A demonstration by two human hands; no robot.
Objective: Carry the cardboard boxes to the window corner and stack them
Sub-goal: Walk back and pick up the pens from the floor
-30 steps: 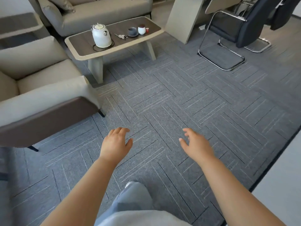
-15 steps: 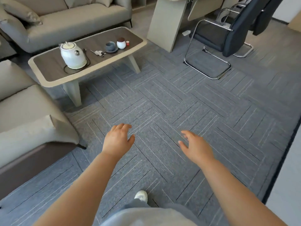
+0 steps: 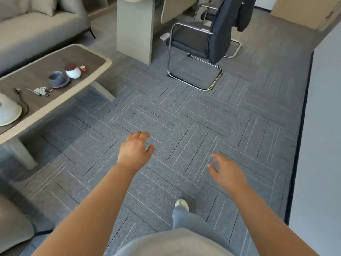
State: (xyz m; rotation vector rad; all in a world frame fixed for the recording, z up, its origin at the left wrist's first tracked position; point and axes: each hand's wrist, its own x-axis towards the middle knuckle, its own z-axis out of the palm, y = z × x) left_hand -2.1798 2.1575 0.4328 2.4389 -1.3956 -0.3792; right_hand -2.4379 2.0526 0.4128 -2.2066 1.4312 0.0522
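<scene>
**No box in the hands yet**

No cardboard boxes show anywhere, so I cannot tell where they are. The window corner does not show either. My guess is that this is the step of going to get a box, as nothing is being carried. Next, the person needs to find a box, bend down and put one hand on each side of it.

The left hand [image 3: 135, 150] and the right hand [image 3: 227, 172] are both empty. They reach out in front, palms down, fingers loose and a little spread, well apart from each other. Under them is gray carpet floor [image 3: 166, 111]. One white shoe [image 3: 181, 205] is out in front. A low worktop [image 3: 55, 106] with a cup [image 3: 56, 77] is off to the left, and a black chair [image 3: 203, 39] stands ahead.
</scene>
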